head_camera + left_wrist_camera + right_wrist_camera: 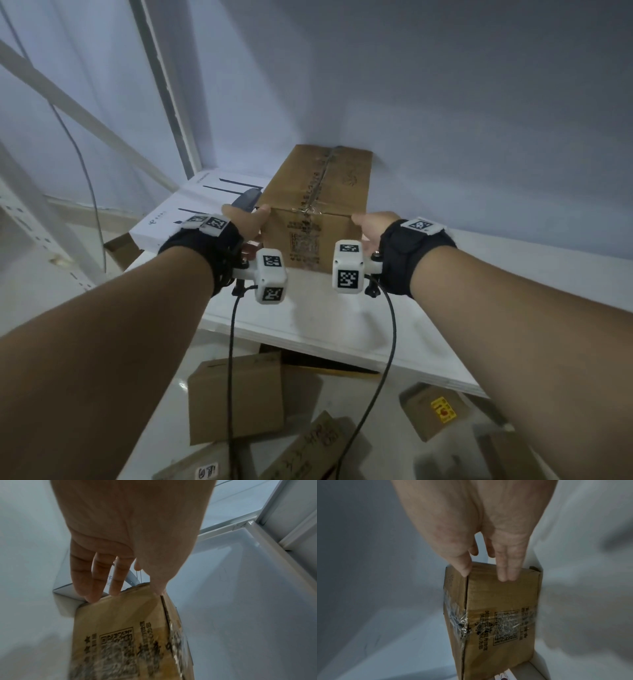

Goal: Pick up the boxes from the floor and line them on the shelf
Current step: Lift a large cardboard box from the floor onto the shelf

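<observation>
The print on the cardboard box (123, 639) is blurred, probably unreadable; its lower end is cut off by the left wrist view's edge.

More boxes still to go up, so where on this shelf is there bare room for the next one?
Bare shelf board runs right of the brown box, and in front of it. Left is crowded: the white box sits against it.
</observation>
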A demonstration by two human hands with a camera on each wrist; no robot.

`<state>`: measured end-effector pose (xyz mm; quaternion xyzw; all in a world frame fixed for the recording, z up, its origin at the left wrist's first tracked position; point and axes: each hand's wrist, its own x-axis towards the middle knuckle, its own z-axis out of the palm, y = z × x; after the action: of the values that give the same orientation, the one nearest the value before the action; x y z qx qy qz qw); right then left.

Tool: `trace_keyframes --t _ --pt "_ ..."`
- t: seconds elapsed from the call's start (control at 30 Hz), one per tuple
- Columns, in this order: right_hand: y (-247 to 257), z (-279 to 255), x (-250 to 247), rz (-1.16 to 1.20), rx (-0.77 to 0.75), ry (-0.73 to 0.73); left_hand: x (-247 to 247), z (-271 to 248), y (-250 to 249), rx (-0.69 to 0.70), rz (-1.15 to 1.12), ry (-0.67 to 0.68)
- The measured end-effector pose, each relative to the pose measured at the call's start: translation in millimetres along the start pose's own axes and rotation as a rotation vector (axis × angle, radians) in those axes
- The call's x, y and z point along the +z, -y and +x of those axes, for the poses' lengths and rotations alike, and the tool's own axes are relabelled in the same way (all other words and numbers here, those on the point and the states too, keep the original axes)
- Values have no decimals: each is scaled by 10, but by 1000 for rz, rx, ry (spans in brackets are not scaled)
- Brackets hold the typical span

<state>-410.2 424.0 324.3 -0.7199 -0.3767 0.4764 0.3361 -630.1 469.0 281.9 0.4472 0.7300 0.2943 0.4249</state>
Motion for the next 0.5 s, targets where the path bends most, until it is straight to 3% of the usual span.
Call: trace_keyframes --t 0.1,0.33,0.5 --pt "-187 -238 -105 45 24 66 30 -286 130 36 -13 128" --pt "-1142 -1024 -232 279 329 350 248 -1235 826 -112 83 403" --pt "-1977 -1121 -144 242 466 331 396 -1534 1635 -239 203 432"
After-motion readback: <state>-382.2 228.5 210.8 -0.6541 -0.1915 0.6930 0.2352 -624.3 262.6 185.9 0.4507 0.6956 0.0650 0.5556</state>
